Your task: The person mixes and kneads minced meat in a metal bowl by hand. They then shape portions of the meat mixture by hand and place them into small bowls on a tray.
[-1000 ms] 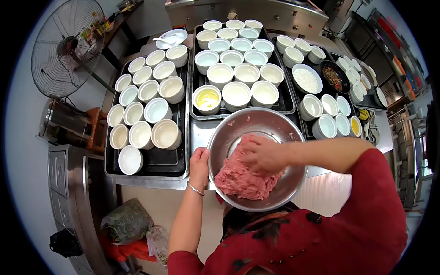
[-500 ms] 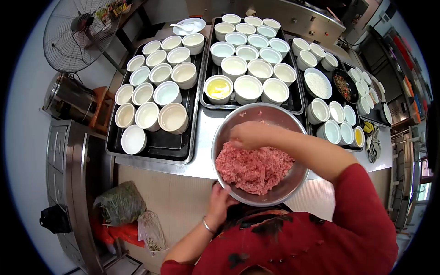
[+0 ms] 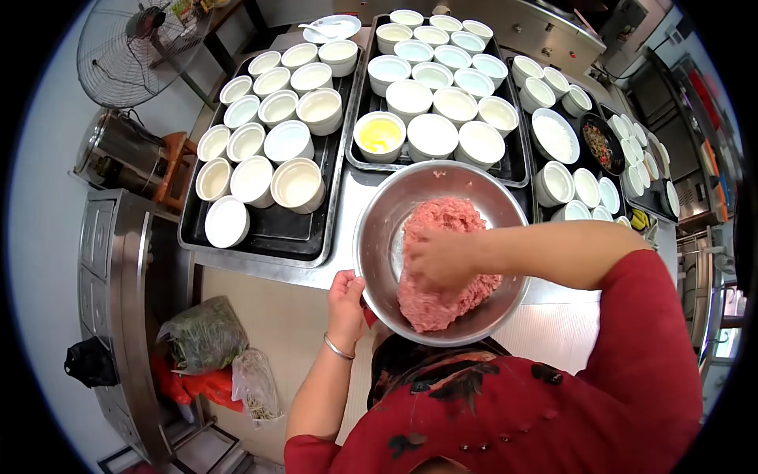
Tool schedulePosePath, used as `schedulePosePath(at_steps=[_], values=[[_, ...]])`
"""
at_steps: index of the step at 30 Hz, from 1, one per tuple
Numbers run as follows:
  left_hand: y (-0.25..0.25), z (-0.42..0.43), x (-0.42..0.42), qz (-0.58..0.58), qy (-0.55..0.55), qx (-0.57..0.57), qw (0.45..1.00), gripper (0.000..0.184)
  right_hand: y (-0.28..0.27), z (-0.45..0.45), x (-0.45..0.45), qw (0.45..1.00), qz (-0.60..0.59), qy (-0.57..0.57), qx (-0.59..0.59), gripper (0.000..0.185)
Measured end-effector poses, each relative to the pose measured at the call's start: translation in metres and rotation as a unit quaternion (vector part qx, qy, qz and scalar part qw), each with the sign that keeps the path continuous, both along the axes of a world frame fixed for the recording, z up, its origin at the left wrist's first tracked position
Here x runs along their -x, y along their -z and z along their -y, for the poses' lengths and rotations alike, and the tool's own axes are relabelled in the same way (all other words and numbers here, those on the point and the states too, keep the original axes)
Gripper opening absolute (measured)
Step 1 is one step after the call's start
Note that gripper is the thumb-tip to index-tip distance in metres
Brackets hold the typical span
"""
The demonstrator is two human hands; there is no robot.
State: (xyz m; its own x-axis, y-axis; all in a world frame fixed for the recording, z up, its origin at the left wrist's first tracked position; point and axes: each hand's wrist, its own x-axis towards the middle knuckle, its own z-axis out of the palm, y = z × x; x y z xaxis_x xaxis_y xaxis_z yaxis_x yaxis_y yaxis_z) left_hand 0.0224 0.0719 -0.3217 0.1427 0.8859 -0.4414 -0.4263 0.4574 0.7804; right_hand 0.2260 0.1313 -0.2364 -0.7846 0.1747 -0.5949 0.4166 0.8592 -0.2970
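A large steel mixing bowl overhangs the front edge of the steel table and holds a mound of pink minced meat. My right hand is down in the bowl, its slightly blurred fingers curled into the meat. Some fingertips are hidden in it. At the bowl's left side, my left hand grips the rim, thumb on top and fingers mostly out of sight below.
Black trays of white ramekins stand behind the bowl: a left tray, a middle tray and others at right. One ramekin contains yellow liquid. A white bowl of white grains sits beside a dark pan. Bagged greens lie lower left.
My right hand has moved down from the bowl's far side into the meat, which is now gathered into a taller mound. My left hand has shifted up and left along the rim.
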Motion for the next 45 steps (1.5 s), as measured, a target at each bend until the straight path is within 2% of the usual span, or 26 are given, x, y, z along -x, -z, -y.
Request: schedulePosePath(at_steps=[1, 2, 4, 5, 7, 8, 11, 12, 13, 14, 15, 17, 19, 21, 22, 23, 25, 27, 29, 32, 36, 39, 41, 43, 44, 45], values=[[0.003, -0.003, 0.0, -0.026, 0.024, -0.012, 0.999, 0.002, 0.009, 0.01, -0.025, 0.995, -0.102, 0.007, -0.013, 0.029], [0.001, -0.005, -0.002, -0.018, 0.016, -0.007, 1.0, 0.002, 0.014, 0.019, -0.04, 0.995, -0.099, 0.007, -0.011, 0.029], [-0.002, -0.007, -0.008, -0.021, 0.01, -0.008, 1.0, 0.003, 0.025, 0.033, -0.056, 0.99, -0.087, 0.014, -0.107, 0.041], [-0.003, -0.009, -0.009, -0.026, 0.005, -0.013, 1.0, 0.005, 0.048, 0.037, -0.059, 0.99, -0.088, 0.013, -0.107, 0.041], [0.0, -0.011, -0.007, -0.034, 0.01, -0.015, 0.999, 0.005, 0.096, 0.036, -0.061, 0.967, -0.187, 0.059, -0.163, 0.038], [0.001, -0.01, -0.007, -0.038, 0.017, -0.013, 0.999, 0.006, 0.074, 0.027, -0.048, 0.987, -0.071, 0.069, -0.126, 0.047], [-0.001, -0.008, -0.005, -0.024, 0.024, -0.003, 0.999, 0.007, 0.066, 0.018, -0.037, 0.989, -0.062, 0.081, -0.106, 0.043], [0.0, -0.008, -0.002, -0.042, 0.043, 0.012, 0.998, 0.009, 0.055, 0.017, -0.043, 0.978, -0.16, 0.079, -0.106, 0.041], [-0.004, -0.01, -0.002, -0.042, 0.042, 0.009, 0.998, 0.009, 0.028, 0.003, -0.035, 0.978, -0.159, 0.078, -0.109, 0.041], [-0.008, -0.012, -0.002, -0.047, 0.038, 0.033, 0.998, 0.01, -0.003, -0.012, -0.015, 0.989, -0.027, 0.143, 0.012, 0.038], [-0.011, -0.014, -0.005, -0.052, 0.036, 0.058, 0.996, 0.012, -0.016, -0.022, 0.002, 0.964, 0.107, 0.204, 0.133, 0.035], [0.011, -0.029, -0.01, -0.126, 0.034, -0.045, 0.99, 0.016, 0.015, -0.028, 0.023, 0.976, -0.024, 0.209, -0.049, 0.028], [0.007, -0.047, -0.009, -0.206, 0.095, -0.028, 0.973, 0.013, 0.041, -0.024, 0.05, 0.961, -0.034, 0.276, -0.004, 0.023], [0.015, -0.056, -0.018, -0.216, 0.071, -0.09, 0.97, 0.014, 0.054, -0.002, 0.067, 0.961, -0.05, 0.272, -0.026, 0.023], [0.013, -0.058, -0.016, -0.266, 0.101, -0.123, 0.951, 0.018, 0.044, 0.008, 0.066, 0.968, -0.007, 0.251, -0.009, 0.024], [0.013, -0.059, -0.019, -0.235, 0.088, -0.154, 0.955, 0.021, 0.035, 0.022, 0.062, 0.967, -0.005, 0.256, -0.002, 0.024], [0.024, -0.06, -0.016, -0.215, 0.096, -0.144, 0.961, 0.029, 0.022, 0.046, 0.041, 0.996, 0.021, 0.027, -0.087, 0.023], [0.028, -0.06, -0.015, -0.251, 0.1, -0.168, 0.948, 0.032, 0.023, 0.067, 0.0, 0.99, -0.037, -0.036, -0.13, 0.024], [0.019, -0.057, -0.015, -0.315, 0.101, -0.2, 0.922, 0.036, 0.035, 0.073, -0.048, 0.986, -0.147, 0.02, -0.081, 0.028], [0.015, -0.054, -0.017, -0.346, 0.097, -0.203, 0.911, 0.038, 0.033, 0.068, -0.092, 0.98, -0.162, 0.085, -0.072, 0.034], [0.015, -0.052, -0.018, -0.369, 0.086, -0.216, 0.9, 0.039, 0.062, 0.048, -0.077, 0.99, -0.092, 0.065, -0.081, 0.044], [0.022, -0.053, -0.017, -0.322, 0.084, -0.211, 0.919, 0.039, 0.084, 0.041, -0.06, 0.977, -0.136, 0.118, -0.117, 0.045], [0.024, -0.053, -0.019, -0.329, 0.066, -0.212, 0.918, 0.039, 0.049, 0.04, -0.049, 0.979, -0.101, 0.133, -0.117, 0.045], [0.019, -0.05, -0.019, -0.337, 0.056, -0.205, 0.917, 0.038, 0.009, 0.042, -0.043, 0.983, -0.027, 0.182, 0.003, 0.044], [0.012, -0.05, -0.02, -0.339, 0.062, -0.202, 0.916, 0.037, 0.013, 0.04, -0.056, 0.946, -0.212, 0.246, 0.018, 0.037], [0.008, -0.05, -0.022, -0.341, 0.067, -0.2, 0.916, 0.037, 0.01, 0.029, -0.066, 0.91, -0.247, 0.333, -0.02, 0.033]])
